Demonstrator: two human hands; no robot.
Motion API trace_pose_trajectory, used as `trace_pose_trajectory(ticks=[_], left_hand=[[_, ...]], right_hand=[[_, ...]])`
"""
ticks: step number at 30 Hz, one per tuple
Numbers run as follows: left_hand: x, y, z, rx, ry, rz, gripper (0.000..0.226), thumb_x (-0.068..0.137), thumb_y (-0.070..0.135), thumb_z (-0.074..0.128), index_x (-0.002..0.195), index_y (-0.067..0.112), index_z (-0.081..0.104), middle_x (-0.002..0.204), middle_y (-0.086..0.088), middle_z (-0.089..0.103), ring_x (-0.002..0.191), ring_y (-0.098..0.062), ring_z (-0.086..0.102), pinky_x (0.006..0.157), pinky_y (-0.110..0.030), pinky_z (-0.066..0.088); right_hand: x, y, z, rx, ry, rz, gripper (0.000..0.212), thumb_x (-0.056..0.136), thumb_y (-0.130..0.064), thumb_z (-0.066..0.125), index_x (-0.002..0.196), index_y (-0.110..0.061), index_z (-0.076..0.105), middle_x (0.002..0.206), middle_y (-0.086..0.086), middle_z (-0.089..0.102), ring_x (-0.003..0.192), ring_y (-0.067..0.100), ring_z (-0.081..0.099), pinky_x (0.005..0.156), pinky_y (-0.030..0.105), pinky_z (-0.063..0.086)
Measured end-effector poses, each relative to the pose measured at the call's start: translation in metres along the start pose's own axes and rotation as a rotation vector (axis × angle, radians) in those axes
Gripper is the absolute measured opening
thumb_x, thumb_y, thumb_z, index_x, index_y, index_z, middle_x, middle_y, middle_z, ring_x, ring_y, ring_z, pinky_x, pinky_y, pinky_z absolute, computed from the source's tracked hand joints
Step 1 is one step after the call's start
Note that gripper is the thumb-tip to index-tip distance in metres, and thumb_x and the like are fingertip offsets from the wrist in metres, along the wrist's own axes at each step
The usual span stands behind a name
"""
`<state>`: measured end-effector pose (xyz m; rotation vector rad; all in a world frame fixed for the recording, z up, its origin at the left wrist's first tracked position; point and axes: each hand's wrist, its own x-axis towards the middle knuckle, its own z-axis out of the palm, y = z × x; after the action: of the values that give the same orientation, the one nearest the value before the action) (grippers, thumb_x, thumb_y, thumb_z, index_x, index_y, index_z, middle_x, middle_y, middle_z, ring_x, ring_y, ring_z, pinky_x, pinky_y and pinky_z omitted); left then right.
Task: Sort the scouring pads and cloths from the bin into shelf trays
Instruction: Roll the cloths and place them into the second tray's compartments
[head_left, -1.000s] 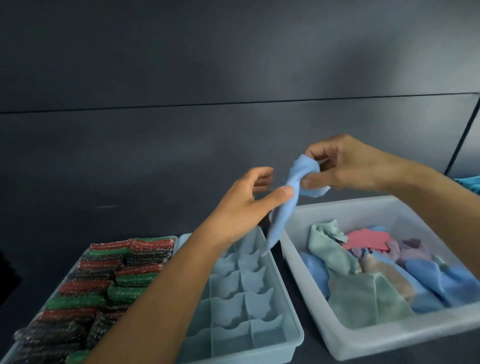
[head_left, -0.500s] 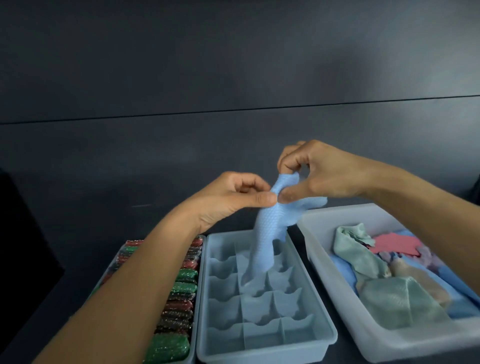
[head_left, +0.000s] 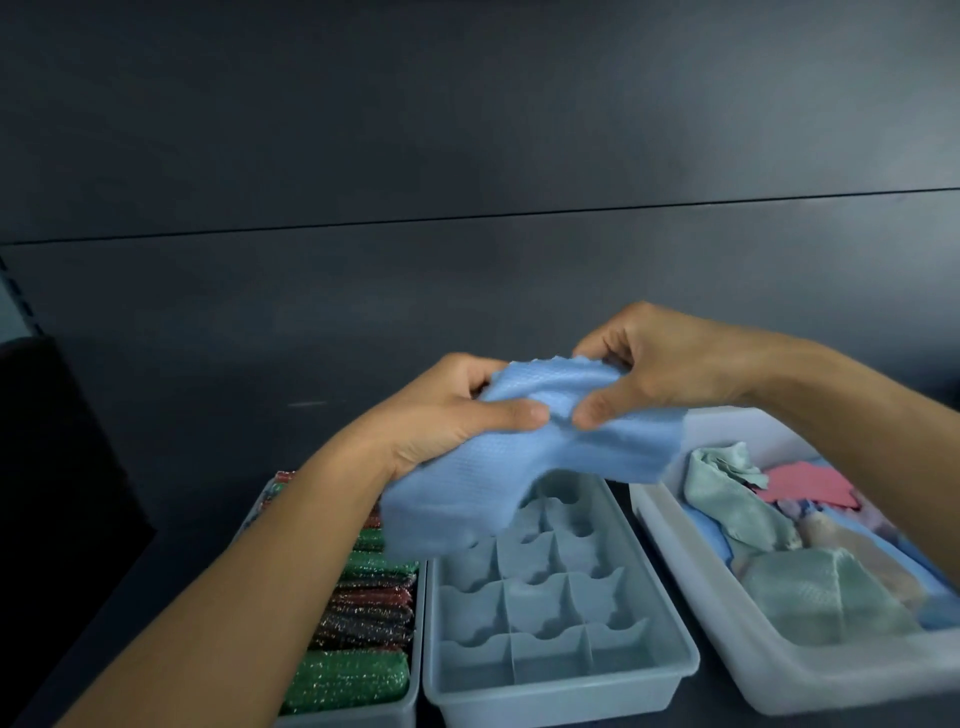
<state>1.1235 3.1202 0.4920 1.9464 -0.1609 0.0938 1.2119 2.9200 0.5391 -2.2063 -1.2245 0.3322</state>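
A light blue cloth (head_left: 498, 467) is held up in the air above the divided blue tray (head_left: 550, 670). My left hand (head_left: 447, 410) grips its left part, thumb on the front. My right hand (head_left: 660, 374) pinches its upper right part. The cloth hangs spread between them and hides the tray's far cells. To the right stands the white bin (head_left: 727, 639) with green, pink and blue cloths (head_left: 810, 587). Left of the divided tray, a tray holds rows of green, red and dark scouring pads (head_left: 358, 639), partly behind my left forearm.
The trays and bin stand on a dark shelf with a dark back panel (head_left: 467, 156) behind. A dark object (head_left: 52, 467) stands at the left edge.
The cloth was a narrow twisted strip hanging down; now both hands have pulled it wide open. The hands moved slightly apart.
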Motion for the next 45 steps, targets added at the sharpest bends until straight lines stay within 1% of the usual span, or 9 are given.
trace_pose_trajectory(ticks=[7,12,20,23,27,30,33,36,45], left_hand=[[-0.016,-0.022,-0.014,-0.125,0.098,-0.06,0.036,0.081,0.026,0.075,0.113,0.013,0.068,0.113,-0.006,0.073,0.103,-0.021,0.069,0.093,-0.034,0.053],[-0.012,-0.019,0.011,-0.054,0.58,0.147,0.041,0.079,0.039,0.076,0.113,0.028,0.058,0.121,0.008,0.062,0.116,-0.005,0.058,0.097,-0.024,0.047],[-0.026,0.014,0.055,0.214,0.446,0.285,0.085,0.061,0.031,0.09,0.128,0.041,0.039,0.128,0.021,0.047,0.119,0.006,0.048,0.093,-0.013,0.044],[-0.016,0.01,0.054,0.213,0.628,0.39,0.052,0.084,0.009,0.073,0.13,0.024,0.056,0.123,0.016,0.063,0.112,0.004,0.058,0.094,-0.017,0.046],[-0.004,0.017,0.027,0.091,0.624,0.314,0.019,0.093,0.011,0.061,0.076,0.018,0.067,0.068,0.005,0.057,0.063,-0.011,0.051,0.064,-0.026,0.041],[-0.001,0.022,0.01,0.054,0.444,0.219,0.025,0.094,0.022,0.06,0.09,-0.002,0.066,0.079,-0.015,0.062,0.07,-0.033,0.054,0.067,-0.042,0.044],[-0.003,0.028,0.005,0.04,0.309,0.154,0.016,0.097,0.016,0.058,0.097,0.008,0.072,0.099,-0.019,0.072,0.088,-0.033,0.068,0.084,-0.047,0.054],[-0.004,0.024,0.001,0.0,0.284,0.14,0.016,0.096,0.015,0.059,0.096,0.005,0.072,0.1,-0.022,0.071,0.087,-0.024,0.066,0.081,-0.039,0.05],[0.001,0.006,0.015,0.058,0.718,0.23,0.013,0.074,0.025,0.075,0.075,0.013,0.07,0.079,-0.021,0.067,0.065,-0.035,0.057,0.063,-0.047,0.052]], right_hand=[[-0.011,0.014,0.004,0.537,0.107,0.092,0.043,0.069,-0.017,0.081,0.101,0.007,0.065,0.099,0.02,0.069,0.087,0.029,0.061,0.087,0.038,0.052],[0.002,-0.005,0.023,0.713,0.178,0.091,0.01,0.082,-0.01,0.069,0.09,-0.004,0.067,0.086,0.013,0.067,0.076,0.022,0.062,0.063,0.026,0.051],[0.013,-0.028,0.032,0.996,0.352,0.114,0.016,0.087,0.005,0.058,0.074,-0.004,0.059,0.055,0.003,0.058,0.045,0.01,0.055,0.04,0.018,0.047],[0.007,-0.028,0.035,1.153,0.403,0.091,0.016,0.089,0.005,0.056,0.074,-0.001,0.057,0.054,0.005,0.064,0.045,0.013,0.063,0.047,0.022,0.055],[-0.004,-0.016,0.033,1.052,0.495,0.025,0.006,0.092,-0.006,0.059,0.095,-0.001,0.057,0.075,0.016,0.072,0.064,0.025,0.07,0.063,0.032,0.06],[-0.007,0.003,0.023,0.609,0.693,-0.139,0.048,0.076,-0.024,0.08,0.114,-0.02,0.051,0.095,0.0,0.066,0.083,0.012,0.063,0.075,0.026,0.054],[-0.004,0.005,0.014,0.161,0.407,-0.168,0.072,0.06,-0.04,0.087,0.123,-0.039,0.053,0.13,-0.012,0.049,0.119,0.002,0.046,0.094,0.021,0.043],[0.003,0.004,0.01,0.193,0.264,-0.1,0.026,0.071,-0.022,0.083,0.087,-0.01,0.067,0.09,0.0,0.062,0.078,0.01,0.056,0.074,0.029,0.045],[0.013,0.0,0.032,0.509,0.624,0.058,0.026,0.075,-0.009,0.078,0.072,-0.008,0.052,0.057,0.0,0.049,0.046,0.013,0.044,0.041,0.021,0.035]])
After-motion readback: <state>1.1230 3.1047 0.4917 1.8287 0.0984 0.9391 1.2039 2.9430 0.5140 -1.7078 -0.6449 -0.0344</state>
